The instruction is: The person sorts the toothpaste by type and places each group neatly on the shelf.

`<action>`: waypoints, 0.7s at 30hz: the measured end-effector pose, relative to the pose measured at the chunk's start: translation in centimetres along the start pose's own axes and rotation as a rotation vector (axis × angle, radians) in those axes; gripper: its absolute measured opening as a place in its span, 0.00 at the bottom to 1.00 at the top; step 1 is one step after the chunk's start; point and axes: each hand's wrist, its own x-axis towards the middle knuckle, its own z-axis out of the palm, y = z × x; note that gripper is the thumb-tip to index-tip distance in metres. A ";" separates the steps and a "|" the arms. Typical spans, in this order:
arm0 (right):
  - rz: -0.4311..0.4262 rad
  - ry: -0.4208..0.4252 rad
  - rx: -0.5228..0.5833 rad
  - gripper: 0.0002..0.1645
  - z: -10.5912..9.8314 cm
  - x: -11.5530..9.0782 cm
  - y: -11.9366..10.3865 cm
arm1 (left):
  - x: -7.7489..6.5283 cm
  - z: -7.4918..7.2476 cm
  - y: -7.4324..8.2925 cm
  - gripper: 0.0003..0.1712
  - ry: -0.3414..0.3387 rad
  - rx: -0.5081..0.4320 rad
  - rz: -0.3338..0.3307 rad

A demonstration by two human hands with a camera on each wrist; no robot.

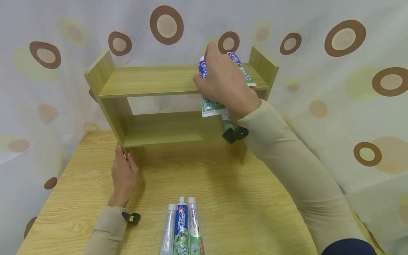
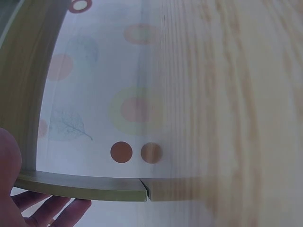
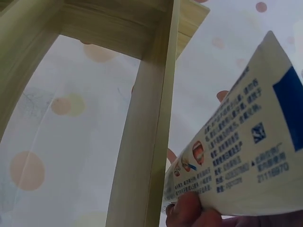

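A two-tier wooden shelf (image 1: 153, 80) stands on the table. Over the right part of its upper board, my right hand (image 1: 224, 79) grips a Crest toothpaste tube (image 1: 209, 107), cap end up and flat end hanging past the front edge. The right wrist view shows the printed back of this toothpaste tube (image 3: 236, 156), with fingertips pressed against it. Beside that hand a second Crest tube (image 1: 248, 75) lies on the upper board. Low on the shelf's left side panel (image 2: 85, 189), my left hand (image 1: 124, 175) holds the edge, its fingers (image 2: 52, 208) wrapped around.
Three toothpaste tubes lie side by side near the table's front: a silver one (image 1: 168, 230), a blue-green Crest one (image 1: 181, 226) and a white-green one (image 1: 195, 223). Another green-white tube (image 1: 227, 121) shows at the lower board, partly hidden by the right wrist. A patterned curtain (image 1: 344, 106) hangs behind.
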 end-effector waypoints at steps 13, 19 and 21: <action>0.022 -0.045 -0.064 0.29 -0.3 2.2 -0.4 | 0.0 0.0 0.4 0.29 0.005 -0.011 0.027; 0.014 -0.057 -0.066 0.30 -0.4 3.3 -0.6 | -0.1 -0.1 0.3 0.29 0.006 -0.004 0.021; 0.020 -0.068 -0.065 0.32 -0.4 3.6 -0.7 | -0.1 -0.1 0.3 0.29 0.007 -0.002 0.017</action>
